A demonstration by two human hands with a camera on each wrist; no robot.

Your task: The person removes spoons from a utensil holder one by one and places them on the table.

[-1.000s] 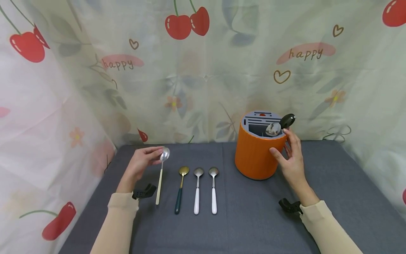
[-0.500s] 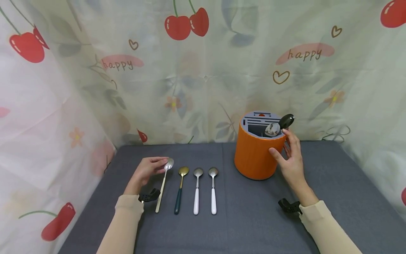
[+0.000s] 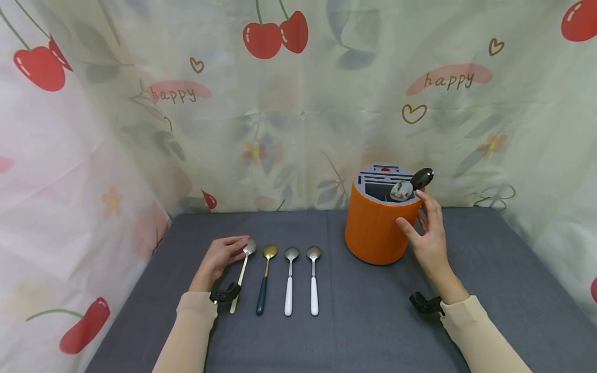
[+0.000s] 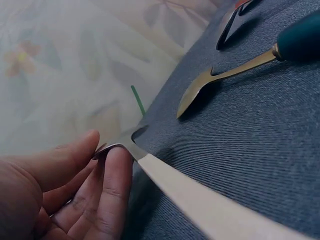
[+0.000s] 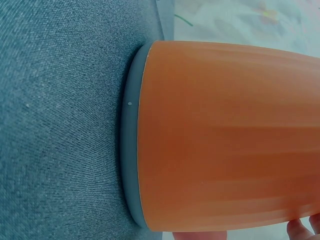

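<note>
My left hand pinches the bowl of a spoon with a cream handle between thumb and fingertips. This spoon lies low over the cloth, its handle pointing toward me. Just right of it is a spoon with a gold bowl and dark green handle, then two spoons with white handles, all roughly parallel. At the right, my right hand holds the side of an upright orange utensil holder, thumb on its front. From its slotted top stick a dark, shiny spoon bowl and a silvery one.
A dark grey cloth covers the table. Printed curtains with cherries stand behind and along the sides. Black wrist cameras sit at both sleeves.
My left hand has brought the cream-handled spoon toward me and slightly right, down beside the gold one, its bowl end now level with the row. The right hand and holder stay put.
</note>
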